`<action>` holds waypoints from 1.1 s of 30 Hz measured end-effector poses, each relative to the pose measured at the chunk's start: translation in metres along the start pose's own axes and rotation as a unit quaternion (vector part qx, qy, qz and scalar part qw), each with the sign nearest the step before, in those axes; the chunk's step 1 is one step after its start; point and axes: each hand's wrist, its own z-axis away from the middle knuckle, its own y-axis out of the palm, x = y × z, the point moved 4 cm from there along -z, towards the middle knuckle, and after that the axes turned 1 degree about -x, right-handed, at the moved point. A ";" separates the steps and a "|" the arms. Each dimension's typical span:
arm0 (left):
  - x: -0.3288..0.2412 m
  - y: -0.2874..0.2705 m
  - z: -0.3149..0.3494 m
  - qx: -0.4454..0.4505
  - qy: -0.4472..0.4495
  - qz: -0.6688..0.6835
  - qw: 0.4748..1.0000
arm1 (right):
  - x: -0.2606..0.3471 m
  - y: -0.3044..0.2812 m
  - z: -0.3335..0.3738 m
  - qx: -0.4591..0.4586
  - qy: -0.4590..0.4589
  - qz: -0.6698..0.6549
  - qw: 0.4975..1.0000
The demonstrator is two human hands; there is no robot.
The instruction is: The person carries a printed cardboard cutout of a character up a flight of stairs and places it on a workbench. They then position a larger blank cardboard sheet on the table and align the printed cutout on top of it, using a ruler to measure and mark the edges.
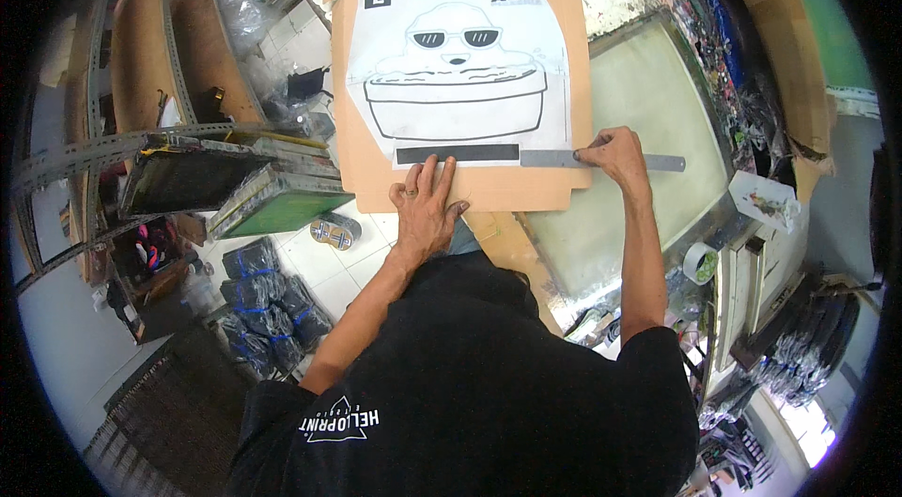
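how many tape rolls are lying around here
3 that I can make out: two tape rolls side by side on the floor tiles left of the left hand, and one tape roll on the cluttered bench at right. More may be hidden in the clutter.

The place is a screen-printing workshop. Framed mesh printing screens [249, 187] lie stacked at the left on a slotted grey metal rack [89, 154]. A large framed screen [648, 121] lies at the right. Bundles of dark wrapped goods [268, 295] rest on the white tiled floor [324, 267].
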 end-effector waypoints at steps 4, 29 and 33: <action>0.002 -0.006 0.001 -0.002 -0.002 0.010 1.000 | 0.004 0.000 0.001 0.000 -0.001 -0.009 1.000; 0.017 -0.023 0.009 -0.005 -0.010 0.032 0.999 | 0.022 0.001 0.017 0.003 0.015 -0.070 0.997; 0.021 -0.021 0.012 -0.004 -0.002 0.044 0.999 | 0.022 0.001 0.021 0.003 0.023 -0.121 0.992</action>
